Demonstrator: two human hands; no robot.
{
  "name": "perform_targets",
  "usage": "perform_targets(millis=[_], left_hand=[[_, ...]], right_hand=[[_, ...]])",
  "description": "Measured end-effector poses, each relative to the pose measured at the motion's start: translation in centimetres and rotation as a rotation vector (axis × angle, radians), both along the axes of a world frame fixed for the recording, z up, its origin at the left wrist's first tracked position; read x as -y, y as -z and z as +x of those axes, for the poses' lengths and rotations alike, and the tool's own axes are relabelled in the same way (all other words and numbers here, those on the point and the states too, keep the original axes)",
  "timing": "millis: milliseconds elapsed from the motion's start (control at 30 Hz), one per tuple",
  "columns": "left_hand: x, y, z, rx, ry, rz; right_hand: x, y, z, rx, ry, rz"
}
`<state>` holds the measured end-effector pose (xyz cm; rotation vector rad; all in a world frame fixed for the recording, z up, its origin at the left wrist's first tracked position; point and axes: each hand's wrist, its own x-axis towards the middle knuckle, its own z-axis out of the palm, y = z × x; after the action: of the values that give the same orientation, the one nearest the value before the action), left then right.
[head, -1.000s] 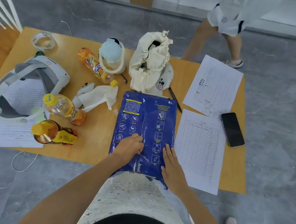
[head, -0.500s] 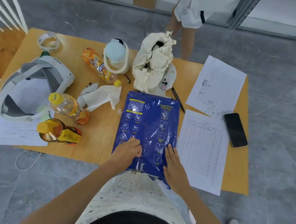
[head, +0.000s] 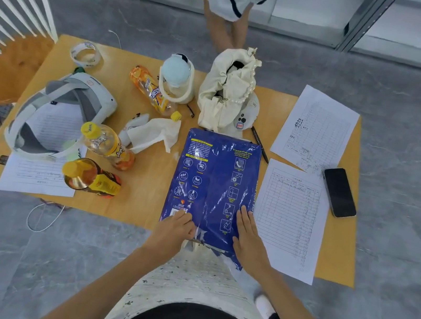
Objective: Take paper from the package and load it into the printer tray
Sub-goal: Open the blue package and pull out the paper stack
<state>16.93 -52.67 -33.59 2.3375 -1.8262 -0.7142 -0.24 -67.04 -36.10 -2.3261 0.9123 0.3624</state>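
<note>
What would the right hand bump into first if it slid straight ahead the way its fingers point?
The right hand lies flat on the blue paper package, fingers pointing up along it. Sliding on, it would probably cross the package and first meet the cream bag just beyond its far edge.

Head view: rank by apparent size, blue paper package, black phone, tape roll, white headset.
1. blue paper package, though it lies nearest the camera
2. white headset
3. black phone
4. tape roll, close to the phone; farther off, so unsure
</note>
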Motion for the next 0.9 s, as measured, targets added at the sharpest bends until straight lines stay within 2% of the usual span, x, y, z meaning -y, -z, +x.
perform_targets(millis=[133,467,700,900], left_hand=[[-0.7,-1.0,-0.9,0.046,0.047,-0.014],[-3.6,-1.2,-1.4,-0.025,0.069,0.039],[-4.7,-1.0,-1.9,0.028,0.115,0.102],[-4.8,-0.8,-3.3,0.055,0.135,0.065]], right_hand=[[0.1,0.3,-0.2,-0.01,-0.023,-0.015],[0.0,0.7,-0.4,-0.069,-0.052,-0.085],[-3.3,0.8,-0.9,-0.191,-0.022,-0.235],[-5.3,0.6,-1.3,-0.211,-0.005,-0.256]])
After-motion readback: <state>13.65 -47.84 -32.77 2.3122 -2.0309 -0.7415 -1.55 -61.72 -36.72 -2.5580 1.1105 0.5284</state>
